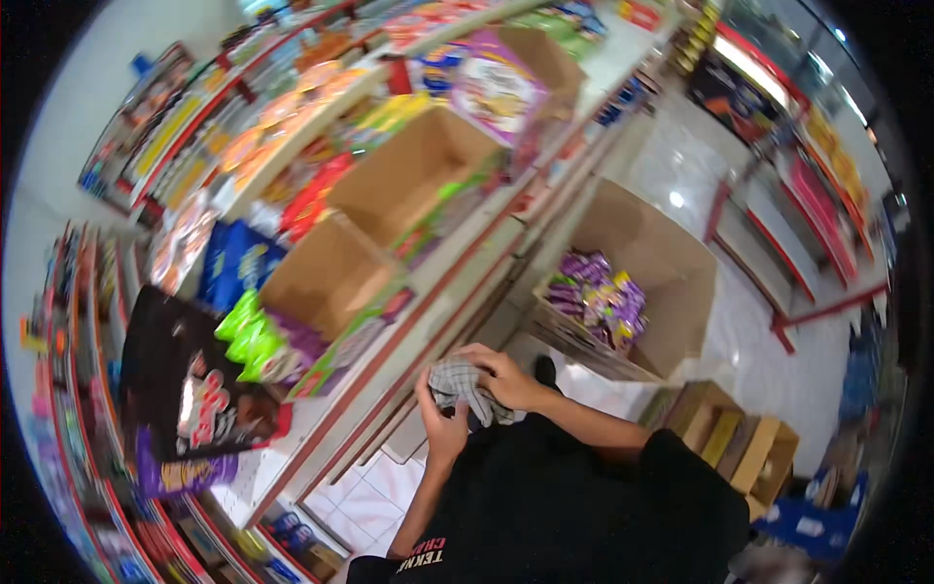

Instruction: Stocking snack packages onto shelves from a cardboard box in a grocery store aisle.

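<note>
A grey checked cloth [458, 381] is bunched up between both of my hands, close in front of my body. My left hand [442, 431] grips it from the near left side, with the thumb pressed on the folds. From the upper right, my right hand [506, 375] holds the same cloth with bent fingers. Just beyond the hands runs the front edge of a shelf [430, 310]. On that shelf stand two open cardboard display boxes: a bare one [416, 171] and a nearer one [332, 281] with purple and green packets [252, 337] at its left end.
A large open carton [657, 270] with purple snack packets [602, 296] stands on the floor to the right. Smaller cardboard boxes [730, 445] sit beside my right elbow. A black display box [197, 387] is at the shelf's left end. A red-edged rack [788, 233] stands across the aisle.
</note>
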Demonstrator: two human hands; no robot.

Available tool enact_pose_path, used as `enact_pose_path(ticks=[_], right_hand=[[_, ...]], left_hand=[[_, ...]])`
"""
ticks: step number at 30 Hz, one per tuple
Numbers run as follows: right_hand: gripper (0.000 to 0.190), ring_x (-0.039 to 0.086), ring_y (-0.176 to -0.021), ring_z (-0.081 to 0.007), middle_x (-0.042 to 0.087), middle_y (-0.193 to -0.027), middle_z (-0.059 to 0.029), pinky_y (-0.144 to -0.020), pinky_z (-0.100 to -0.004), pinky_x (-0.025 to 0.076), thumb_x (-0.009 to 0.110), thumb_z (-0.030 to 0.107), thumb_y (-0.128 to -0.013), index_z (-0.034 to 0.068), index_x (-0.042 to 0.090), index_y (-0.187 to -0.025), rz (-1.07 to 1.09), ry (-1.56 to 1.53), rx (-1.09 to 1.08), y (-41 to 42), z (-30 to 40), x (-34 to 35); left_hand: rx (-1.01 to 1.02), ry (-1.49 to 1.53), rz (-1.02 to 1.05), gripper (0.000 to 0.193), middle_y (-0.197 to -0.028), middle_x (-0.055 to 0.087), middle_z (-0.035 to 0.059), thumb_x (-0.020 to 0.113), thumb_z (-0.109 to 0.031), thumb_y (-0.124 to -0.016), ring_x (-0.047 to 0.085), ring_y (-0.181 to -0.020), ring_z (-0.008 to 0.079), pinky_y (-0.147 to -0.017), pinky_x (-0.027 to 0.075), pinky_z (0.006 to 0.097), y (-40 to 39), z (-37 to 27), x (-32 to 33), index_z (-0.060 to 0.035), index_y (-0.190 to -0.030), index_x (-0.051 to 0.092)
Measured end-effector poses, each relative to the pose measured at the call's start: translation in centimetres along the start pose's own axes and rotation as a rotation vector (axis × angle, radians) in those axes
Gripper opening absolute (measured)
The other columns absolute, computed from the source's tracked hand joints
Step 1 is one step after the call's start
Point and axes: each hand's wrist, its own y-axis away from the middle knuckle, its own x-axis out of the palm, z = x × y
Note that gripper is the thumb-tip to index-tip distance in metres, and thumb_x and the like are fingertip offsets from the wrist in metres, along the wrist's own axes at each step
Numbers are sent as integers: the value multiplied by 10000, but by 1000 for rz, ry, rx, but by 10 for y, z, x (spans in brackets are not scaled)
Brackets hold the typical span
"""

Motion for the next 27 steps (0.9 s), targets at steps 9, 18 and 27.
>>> enact_pose_path(ticks=[9, 18, 27], right_hand=[[560, 596, -912, -189, 676, -1032, -157, -855, -349, 471, 526, 485, -964, -35, 615, -1150, -298, -23, 269, 75, -80, -127], [468, 613, -757, -154, 689, -828, -82, -721, -321, 497, 662, 458, -897, -1, 690, -988, -162, -69, 476, 101, -113, -247], [482, 641, -994, -310, 690, -1080, -176, -873, -410, 495, 591, 418, -923, -33, 660, -1078, -311, 5, 838, 99, -295, -332]], left_hand=[[-122, -163, 319, 525, -1151, 550, 179, 752, -95, -778, 538, -1087, 246, -940, 428, 355, -40, 3, 134, 17, -1219, 491], [-162, -48, 652, 461, -1207, 548, 122, 684, -50, -832, 519, -1144, 241, -996, 406, 380, -88, -13, 219, -22, -1255, 504], [-270, -122, 556, 179, -970, 595, 48, 594, -12, -892, 530, -826, 113, -707, 422, 256, -85, -2, 228, -20, -1070, 610]])
